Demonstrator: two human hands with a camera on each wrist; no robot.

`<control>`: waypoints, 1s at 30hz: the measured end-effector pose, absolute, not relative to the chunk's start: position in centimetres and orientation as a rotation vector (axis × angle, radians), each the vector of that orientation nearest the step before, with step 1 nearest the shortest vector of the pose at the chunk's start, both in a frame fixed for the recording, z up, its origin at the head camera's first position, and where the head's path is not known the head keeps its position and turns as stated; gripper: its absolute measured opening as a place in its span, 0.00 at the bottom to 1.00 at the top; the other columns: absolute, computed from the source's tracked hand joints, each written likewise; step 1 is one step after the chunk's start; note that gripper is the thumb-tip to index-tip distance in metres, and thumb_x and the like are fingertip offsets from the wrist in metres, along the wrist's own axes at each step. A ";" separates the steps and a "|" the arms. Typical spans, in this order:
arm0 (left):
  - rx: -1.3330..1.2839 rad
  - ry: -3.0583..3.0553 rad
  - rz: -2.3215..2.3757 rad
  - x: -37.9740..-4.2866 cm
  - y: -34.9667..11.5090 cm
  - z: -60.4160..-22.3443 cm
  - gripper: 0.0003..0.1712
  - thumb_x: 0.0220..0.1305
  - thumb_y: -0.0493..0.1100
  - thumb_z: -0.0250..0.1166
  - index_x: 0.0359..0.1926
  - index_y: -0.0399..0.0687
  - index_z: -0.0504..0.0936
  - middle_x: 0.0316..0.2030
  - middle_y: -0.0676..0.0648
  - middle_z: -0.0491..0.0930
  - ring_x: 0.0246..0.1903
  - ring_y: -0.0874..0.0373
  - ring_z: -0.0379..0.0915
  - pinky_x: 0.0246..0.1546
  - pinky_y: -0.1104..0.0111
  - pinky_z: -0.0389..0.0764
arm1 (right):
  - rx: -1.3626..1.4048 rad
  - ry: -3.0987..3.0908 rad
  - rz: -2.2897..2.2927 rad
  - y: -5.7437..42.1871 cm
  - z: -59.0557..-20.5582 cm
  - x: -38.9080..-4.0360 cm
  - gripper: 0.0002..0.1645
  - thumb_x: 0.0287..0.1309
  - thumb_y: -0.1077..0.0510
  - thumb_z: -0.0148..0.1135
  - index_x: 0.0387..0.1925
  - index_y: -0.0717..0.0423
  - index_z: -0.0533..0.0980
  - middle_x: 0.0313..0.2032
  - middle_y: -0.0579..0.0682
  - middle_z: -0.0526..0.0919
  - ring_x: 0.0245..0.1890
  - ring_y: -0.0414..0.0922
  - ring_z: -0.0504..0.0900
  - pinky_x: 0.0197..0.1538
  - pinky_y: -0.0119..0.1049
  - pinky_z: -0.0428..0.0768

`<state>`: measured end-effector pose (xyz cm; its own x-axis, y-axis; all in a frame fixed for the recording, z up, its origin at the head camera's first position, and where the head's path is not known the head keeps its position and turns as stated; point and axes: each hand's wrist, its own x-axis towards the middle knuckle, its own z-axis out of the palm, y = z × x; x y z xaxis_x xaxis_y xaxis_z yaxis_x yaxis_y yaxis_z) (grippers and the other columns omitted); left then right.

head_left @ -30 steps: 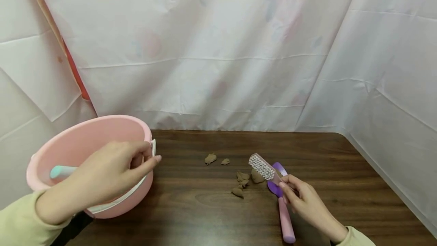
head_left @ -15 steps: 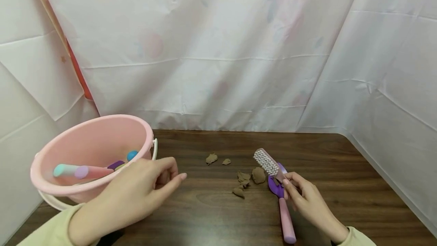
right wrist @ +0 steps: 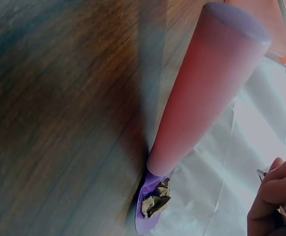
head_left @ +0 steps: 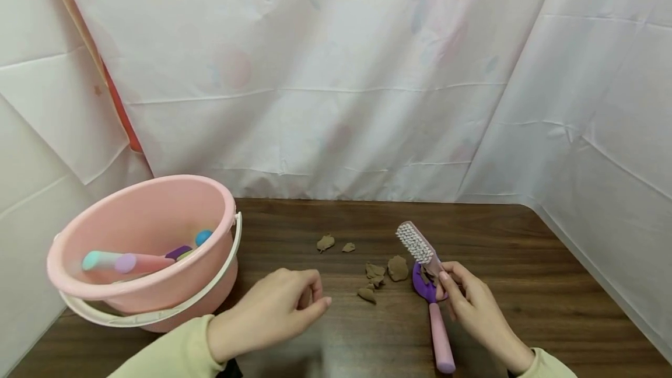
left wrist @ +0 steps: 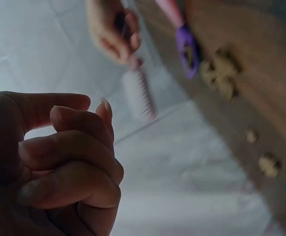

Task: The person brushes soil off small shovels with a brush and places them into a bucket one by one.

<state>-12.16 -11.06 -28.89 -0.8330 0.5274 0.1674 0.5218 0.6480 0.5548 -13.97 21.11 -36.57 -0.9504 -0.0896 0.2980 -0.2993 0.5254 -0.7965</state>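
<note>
My right hand (head_left: 475, 305) pinches a pink brush (head_left: 415, 244) by its handle, with the white bristles raised over the table. Below it lies a trowel (head_left: 440, 334) with a pink handle and purple blade; in the right wrist view, crumpled dry leaves (right wrist: 156, 200) rest in its blade. Several brown dry leaves (head_left: 397, 268) are scattered left of the trowel. Between the bucket and these leaves hovers my left hand (head_left: 273, 308), its fingers loosely curled around nothing, as the left wrist view also shows. My right hand hides part of the brush handle.
A pink bucket (head_left: 142, 284) with a white handle (head_left: 157, 315) stands at the left, holding handled tools (head_left: 147, 263) and a blue round thing (head_left: 203, 237). Two leaf pieces (head_left: 325, 242) lie farther back. Pale curtains (head_left: 336, 104) border the wooden table (head_left: 499, 238).
My left hand has moved right, from over the bucket to the table beside it, uncovering the bucket's contents. My right hand has raised the brush slightly and shifted it right.
</note>
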 end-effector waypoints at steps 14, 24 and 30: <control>0.922 2.696 0.969 -13.3 -7.1 -31.9 0.10 0.62 0.49 0.61 0.27 0.54 0.73 0.11 0.62 0.63 0.10 0.72 0.56 0.12 0.75 0.62 | 0.129 -2.612 1.317 21.3 -36.7 -13.9 0.08 0.71 0.62 0.45 0.41 0.62 0.70 0.21 0.45 0.73 0.17 0.34 0.71 0.21 0.30 0.72; 0.822 2.634 0.895 -14.4 -3.8 -33.6 0.11 0.62 0.49 0.63 0.26 0.53 0.73 0.13 0.59 0.64 0.11 0.68 0.55 0.13 0.74 0.61 | 0.122 -2.579 1.347 21.8 -36.6 -14.0 0.09 0.72 0.62 0.43 0.42 0.63 0.70 0.23 0.47 0.75 0.18 0.36 0.73 0.21 0.32 0.74; 0.726 2.614 0.868 -15.0 -1.3 -34.4 0.13 0.61 0.51 0.63 0.26 0.52 0.73 0.17 0.57 0.68 0.14 0.65 0.60 0.16 0.72 0.65 | 0.144 -2.540 1.338 21.9 -36.6 -13.9 0.10 0.72 0.62 0.42 0.41 0.63 0.70 0.24 0.47 0.76 0.19 0.35 0.73 0.22 0.33 0.75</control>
